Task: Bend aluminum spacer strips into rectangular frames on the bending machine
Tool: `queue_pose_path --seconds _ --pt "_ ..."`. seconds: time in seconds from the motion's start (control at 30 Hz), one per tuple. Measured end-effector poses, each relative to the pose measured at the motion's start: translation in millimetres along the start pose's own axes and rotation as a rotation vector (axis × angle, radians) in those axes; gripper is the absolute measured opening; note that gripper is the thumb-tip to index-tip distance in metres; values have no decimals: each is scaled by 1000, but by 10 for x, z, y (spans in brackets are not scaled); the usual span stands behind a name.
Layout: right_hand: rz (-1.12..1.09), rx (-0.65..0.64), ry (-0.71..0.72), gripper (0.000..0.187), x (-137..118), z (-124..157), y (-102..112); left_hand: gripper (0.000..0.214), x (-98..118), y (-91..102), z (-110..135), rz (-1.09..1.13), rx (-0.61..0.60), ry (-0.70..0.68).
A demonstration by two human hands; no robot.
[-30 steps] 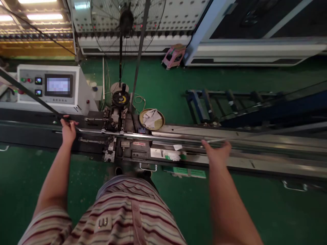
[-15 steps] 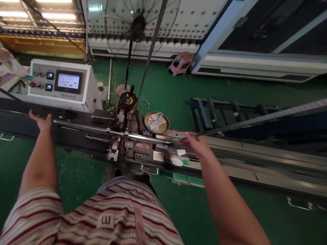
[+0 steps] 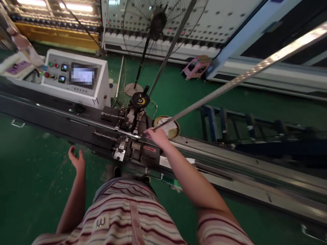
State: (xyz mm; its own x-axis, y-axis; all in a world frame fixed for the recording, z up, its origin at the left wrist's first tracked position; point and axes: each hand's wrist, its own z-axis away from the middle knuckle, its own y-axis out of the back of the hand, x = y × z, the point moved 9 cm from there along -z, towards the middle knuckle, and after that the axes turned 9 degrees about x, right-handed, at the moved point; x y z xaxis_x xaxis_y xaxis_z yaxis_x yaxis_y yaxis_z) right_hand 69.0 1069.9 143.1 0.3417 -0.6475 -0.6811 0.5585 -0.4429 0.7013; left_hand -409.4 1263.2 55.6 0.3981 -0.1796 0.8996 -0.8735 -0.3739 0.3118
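My right hand (image 3: 157, 136) grips the near end of a long thin metal strip (image 3: 237, 80), just right of the machine's clamp head (image 3: 129, 127). The strip rises from my hand up and away to the upper right corner of the view. My left hand (image 3: 76, 160) hangs free over the green floor in front of the long dark machine bed (image 3: 58, 120), fingers spread, holding nothing. A second dark strip (image 3: 173, 42) slants up from the clamp head toward the top of the view.
A white control box with a screen (image 3: 79, 80) stands at the back left. A round tray with a rag (image 3: 168, 126) sits behind my right hand. A standing fan (image 3: 155, 23), a pink stool (image 3: 196, 66) and a blue roller rack (image 3: 242, 124) stand on the green floor beyond.
My right hand slid left along the bed to the clamp head, and the strip's far end swung upward. My left hand let go of the bed and dropped back toward my body.
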Motion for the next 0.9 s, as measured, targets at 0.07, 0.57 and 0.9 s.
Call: queue_pose_path --seconds 0.07,0.57,0.9 --pt "26 -30 37 30 -265 -35 -207 51 -56 138 -35 -69 2 -36" --pt "-118 -62 152 33 -1708 -155 -1214 70 279 -800 -608 362 -156 350" --pt "-556 -167 -41 24 -919 206 -20 103 1559 -1651 40 795 -557 425"
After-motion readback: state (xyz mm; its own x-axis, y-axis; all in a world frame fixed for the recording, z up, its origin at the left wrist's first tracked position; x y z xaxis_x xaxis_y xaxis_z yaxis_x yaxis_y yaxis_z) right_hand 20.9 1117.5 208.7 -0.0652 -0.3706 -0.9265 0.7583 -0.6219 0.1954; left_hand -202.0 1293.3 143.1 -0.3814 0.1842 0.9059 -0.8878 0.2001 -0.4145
